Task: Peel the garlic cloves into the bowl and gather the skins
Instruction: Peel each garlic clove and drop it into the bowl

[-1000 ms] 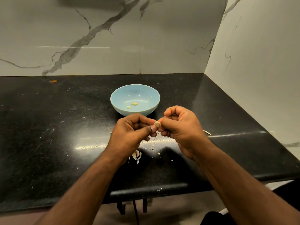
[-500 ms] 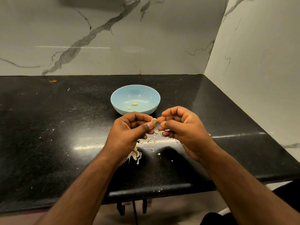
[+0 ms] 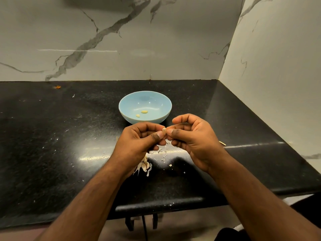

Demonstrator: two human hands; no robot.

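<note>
A small pale garlic clove (image 3: pixel 164 130) is pinched between the thumbs and fingertips of both hands, just in front of the light blue bowl (image 3: pixel 156 101). My left hand (image 3: pixel 139 143) holds it from the left, and my right hand (image 3: pixel 192 136) from the right. Two peeled cloves (image 3: pixel 144 111) lie in the bowl's bottom. Loose skin flakes (image 3: pixel 163 153) are scattered on the black counter beneath my hands. A clump of garlic cloves and skins (image 3: pixel 144 166) lies partly hidden under my left wrist.
The black stone counter (image 3: pixel 52 136) ends at a front edge close to me. Marble walls (image 3: pixel 278 84) close off the back and right side. A thin pale sliver (image 3: pixel 222 143) lies right of my right hand, and an orange scrap (image 3: pixel 57 87) at the far left.
Both hands have risen slightly toward the bowl while still working the clove. The right fingers have loosened and spread a little.
</note>
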